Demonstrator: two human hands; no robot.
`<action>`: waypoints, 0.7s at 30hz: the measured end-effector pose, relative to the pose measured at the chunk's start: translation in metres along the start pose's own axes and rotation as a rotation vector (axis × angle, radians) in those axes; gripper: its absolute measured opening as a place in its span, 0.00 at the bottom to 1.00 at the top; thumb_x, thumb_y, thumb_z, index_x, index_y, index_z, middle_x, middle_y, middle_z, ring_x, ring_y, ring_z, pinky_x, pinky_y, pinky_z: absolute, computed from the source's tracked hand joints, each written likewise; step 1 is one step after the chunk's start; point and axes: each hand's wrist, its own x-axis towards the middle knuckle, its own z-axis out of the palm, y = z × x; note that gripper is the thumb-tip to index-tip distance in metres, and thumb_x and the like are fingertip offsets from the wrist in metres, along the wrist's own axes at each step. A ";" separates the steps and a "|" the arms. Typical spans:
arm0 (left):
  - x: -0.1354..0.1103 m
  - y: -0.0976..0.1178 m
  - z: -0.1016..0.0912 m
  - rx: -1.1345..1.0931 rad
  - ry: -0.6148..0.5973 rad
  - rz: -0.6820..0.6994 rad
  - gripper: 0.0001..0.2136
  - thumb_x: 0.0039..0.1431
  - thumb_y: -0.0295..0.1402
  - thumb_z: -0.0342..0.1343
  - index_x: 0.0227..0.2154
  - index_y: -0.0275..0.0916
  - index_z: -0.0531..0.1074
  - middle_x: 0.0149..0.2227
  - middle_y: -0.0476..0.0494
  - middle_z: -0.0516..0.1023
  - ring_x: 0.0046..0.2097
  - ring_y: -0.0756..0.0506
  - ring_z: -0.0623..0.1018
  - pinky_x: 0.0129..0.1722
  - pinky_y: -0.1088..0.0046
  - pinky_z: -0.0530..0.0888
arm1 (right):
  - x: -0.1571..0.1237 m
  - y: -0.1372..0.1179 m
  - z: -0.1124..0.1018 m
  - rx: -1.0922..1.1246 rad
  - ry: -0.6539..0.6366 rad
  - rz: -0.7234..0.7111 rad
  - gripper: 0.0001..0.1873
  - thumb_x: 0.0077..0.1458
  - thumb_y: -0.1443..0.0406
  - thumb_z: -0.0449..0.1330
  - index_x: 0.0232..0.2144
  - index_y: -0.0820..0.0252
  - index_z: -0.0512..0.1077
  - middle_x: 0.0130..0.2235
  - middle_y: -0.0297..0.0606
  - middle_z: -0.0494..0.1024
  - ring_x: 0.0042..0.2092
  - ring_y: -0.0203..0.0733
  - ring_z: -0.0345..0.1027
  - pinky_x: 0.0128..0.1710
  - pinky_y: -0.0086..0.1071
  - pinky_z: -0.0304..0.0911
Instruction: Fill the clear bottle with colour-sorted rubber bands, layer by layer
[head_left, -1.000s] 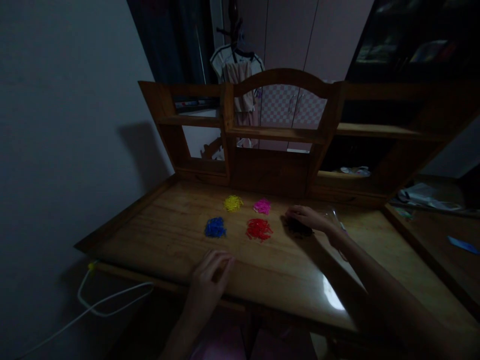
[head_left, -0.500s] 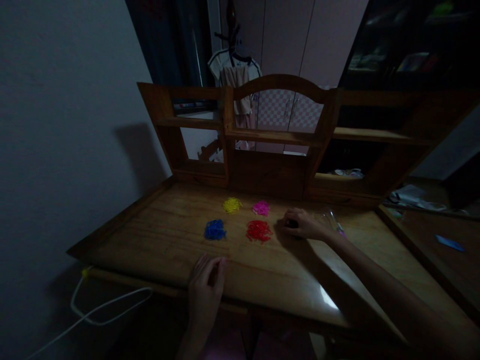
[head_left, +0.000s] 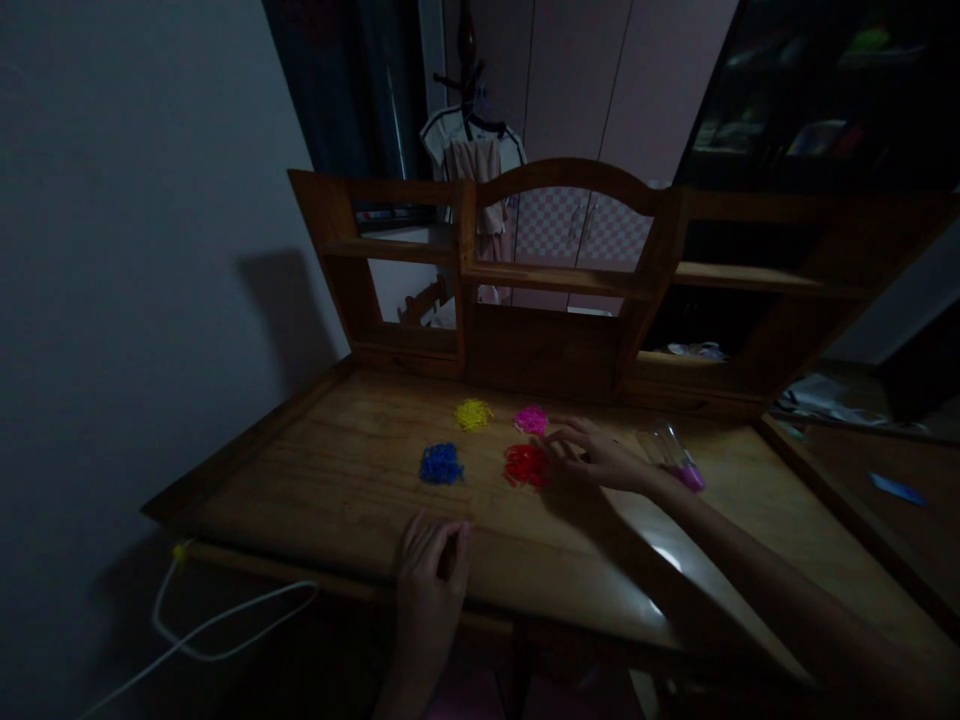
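Observation:
Four small heaps of coloured bands lie on a wooden desk (head_left: 337, 480): a yellow heap (head_left: 473, 413), a pink heap (head_left: 531, 420), a blue heap (head_left: 441, 464) and a red heap (head_left: 525, 465). My right hand (head_left: 596, 456) reaches across the desk with its fingers stretched out flat, the tips at the right edge of the red heap and just below the pink one. My left hand (head_left: 431, 580) rests on the near desk edge with fingers loosely curled, holding nothing that I can see. The dark heap seen earlier is hidden under my right hand.
A clear container with a pink end (head_left: 670, 455) lies on its side right of my right hand. A wooden shelf unit (head_left: 555, 280) stands along the back of the desk. A white cable (head_left: 217, 625) hangs off the left corner. Papers (head_left: 817, 395) lie at far right.
My right hand has slid left from the dark heap toward the red heap and its fingers have spread out. My left hand has barely moved.

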 end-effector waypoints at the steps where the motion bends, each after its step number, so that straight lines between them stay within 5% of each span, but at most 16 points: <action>1: 0.000 0.001 -0.001 -0.001 -0.006 -0.011 0.07 0.62 0.36 0.53 0.35 0.42 0.75 0.38 0.46 0.80 0.50 0.40 0.75 0.58 0.52 0.67 | 0.012 -0.004 0.004 -0.033 0.011 -0.015 0.25 0.57 0.62 0.57 0.58 0.51 0.66 0.65 0.44 0.57 0.64 0.54 0.51 0.60 0.49 0.51; 6: 0.002 0.005 -0.005 -0.017 -0.047 -0.049 0.07 0.63 0.35 0.53 0.34 0.43 0.75 0.38 0.47 0.80 0.45 0.42 0.77 0.59 0.51 0.66 | 0.062 0.000 0.029 -0.132 -0.072 0.081 0.21 0.60 0.57 0.56 0.55 0.47 0.70 0.69 0.38 0.48 0.68 0.58 0.37 0.62 0.56 0.41; 11: 0.001 0.005 -0.006 -0.035 -0.044 -0.037 0.07 0.62 0.34 0.53 0.34 0.43 0.76 0.38 0.48 0.81 0.43 0.43 0.78 0.60 0.51 0.65 | 0.067 0.010 0.032 -0.156 -0.004 0.122 0.20 0.59 0.57 0.56 0.53 0.47 0.72 0.69 0.39 0.48 0.68 0.59 0.39 0.62 0.59 0.39; 16: -0.001 0.001 -0.004 -0.045 -0.053 -0.036 0.07 0.63 0.35 0.53 0.34 0.43 0.75 0.38 0.47 0.80 0.44 0.42 0.78 0.59 0.50 0.65 | 0.028 0.011 -0.013 -0.014 0.210 0.056 0.22 0.62 0.56 0.52 0.57 0.51 0.67 0.68 0.39 0.52 0.65 0.51 0.51 0.61 0.45 0.52; 21: -0.005 -0.005 -0.004 -0.073 -0.048 -0.074 0.07 0.63 0.36 0.52 0.36 0.44 0.75 0.41 0.45 0.80 0.54 0.39 0.74 0.54 0.55 0.71 | -0.046 0.063 -0.061 -0.215 0.356 0.375 0.22 0.59 0.56 0.53 0.54 0.55 0.68 0.58 0.47 0.66 0.58 0.54 0.62 0.56 0.45 0.58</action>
